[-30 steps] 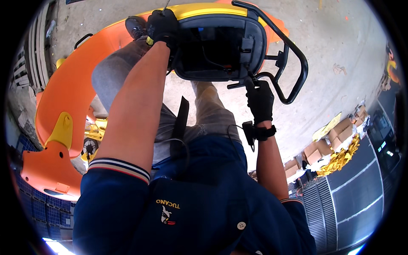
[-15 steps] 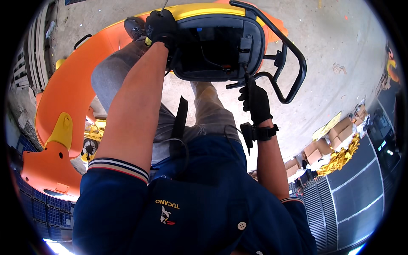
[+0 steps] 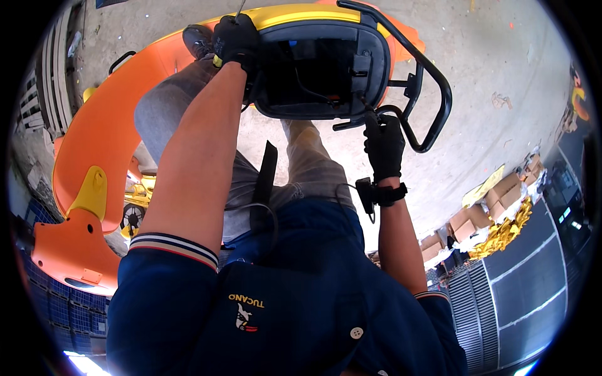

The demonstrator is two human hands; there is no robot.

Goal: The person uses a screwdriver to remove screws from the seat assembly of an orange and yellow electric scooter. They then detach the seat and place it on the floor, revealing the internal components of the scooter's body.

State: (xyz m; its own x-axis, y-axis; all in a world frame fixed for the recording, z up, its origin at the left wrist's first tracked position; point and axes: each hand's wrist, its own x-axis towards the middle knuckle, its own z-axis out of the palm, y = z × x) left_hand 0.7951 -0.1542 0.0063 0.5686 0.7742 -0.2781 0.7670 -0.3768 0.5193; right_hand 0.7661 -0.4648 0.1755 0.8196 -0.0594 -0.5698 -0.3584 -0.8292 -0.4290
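An orange and yellow vehicle body curves across the top and left. At its upper middle is a black open storage compartment with a dark inside and a thin cable. My left hand, in a black glove, is closed on a tool with a thin metal shaft and a yellow end, left of the compartment. My gloved right hand closes around a slim dark screwdriver below the compartment's right corner. The screwdriver points up at the inner rim; fingers hide most of its handle, and its tip is unclear.
A black tubular rail juts out right of the compartment, close to my right hand. My legs are under and beside the body. Cardboard boxes and a yellow heap lie at the right; pallets stand at the far left.
My right hand has shifted slightly right and turned, its fingers now gathered higher around the screwdriver. My left hand and the vehicle body look almost the same.
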